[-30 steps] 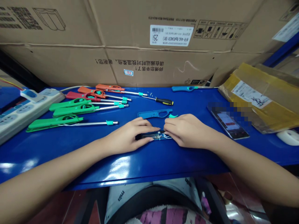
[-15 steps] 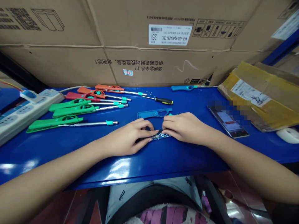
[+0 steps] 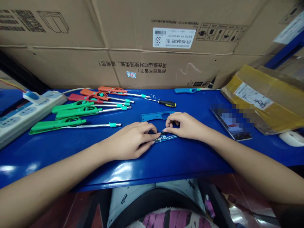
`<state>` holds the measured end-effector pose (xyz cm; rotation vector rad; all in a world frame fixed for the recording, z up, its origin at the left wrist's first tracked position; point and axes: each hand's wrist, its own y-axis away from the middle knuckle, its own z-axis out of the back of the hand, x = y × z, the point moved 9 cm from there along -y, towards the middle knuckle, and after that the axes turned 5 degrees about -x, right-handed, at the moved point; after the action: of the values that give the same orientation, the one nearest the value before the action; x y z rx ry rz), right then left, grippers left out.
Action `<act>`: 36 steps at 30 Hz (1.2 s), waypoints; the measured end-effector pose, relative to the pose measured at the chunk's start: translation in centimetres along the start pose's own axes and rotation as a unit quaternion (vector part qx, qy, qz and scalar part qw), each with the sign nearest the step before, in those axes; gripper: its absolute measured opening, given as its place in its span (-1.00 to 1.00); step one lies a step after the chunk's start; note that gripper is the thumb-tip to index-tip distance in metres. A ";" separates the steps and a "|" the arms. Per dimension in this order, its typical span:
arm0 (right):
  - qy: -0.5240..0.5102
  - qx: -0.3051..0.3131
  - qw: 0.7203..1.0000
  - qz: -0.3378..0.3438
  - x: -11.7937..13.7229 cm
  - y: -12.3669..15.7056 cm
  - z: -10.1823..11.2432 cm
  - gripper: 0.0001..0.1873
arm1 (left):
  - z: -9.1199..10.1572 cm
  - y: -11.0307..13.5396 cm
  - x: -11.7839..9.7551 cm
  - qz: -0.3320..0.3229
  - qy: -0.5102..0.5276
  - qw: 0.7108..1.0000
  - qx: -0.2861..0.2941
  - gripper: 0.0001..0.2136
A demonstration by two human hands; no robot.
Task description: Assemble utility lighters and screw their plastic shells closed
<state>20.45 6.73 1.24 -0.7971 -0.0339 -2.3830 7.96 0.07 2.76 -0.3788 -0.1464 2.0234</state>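
An opened blue lighter half (image 3: 170, 138), with white wires and small dark parts inside, lies on the table between my hands. My left hand (image 3: 134, 139) is closed on its left end, thumb along the near edge and fingertips on top. My right hand (image 3: 187, 125) hovers over the middle and right of it, thumb and forefinger closed in a pinch at a small dark part beside the wires. Whether that part is free or seated in the shell is hidden. Just beyond lies a separate blue handle shell (image 3: 154, 116), its right end behind my right hand.
Several long-necked lighters in green (image 3: 59, 125), red (image 3: 83, 98) and orange (image 3: 111, 90) lie at the left, near a power strip (image 3: 30, 110). A screwdriver (image 3: 167, 103) and another blue lighter (image 3: 186, 90) lie farther back. At right are a phone (image 3: 231, 123), a taped parcel (image 3: 266, 98) and a white mouse (image 3: 292, 138).
My right hand's fingers have lifted and curled into a pinch, uncovering more of the white wires. My left hand keeps its hold, and the view has shifted slightly.
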 end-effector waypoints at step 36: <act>0.063 0.091 0.989 0.095 2.3 1.4 0.7 -0.95 | 0.7 0.3 1.1 0.002 -0.061 0.998 -0.006 -0.68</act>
<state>20.25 4.48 2.85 -0.5375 -0.1162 -2.2086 7.03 0.90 3.08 -0.2631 -0.2339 2.0503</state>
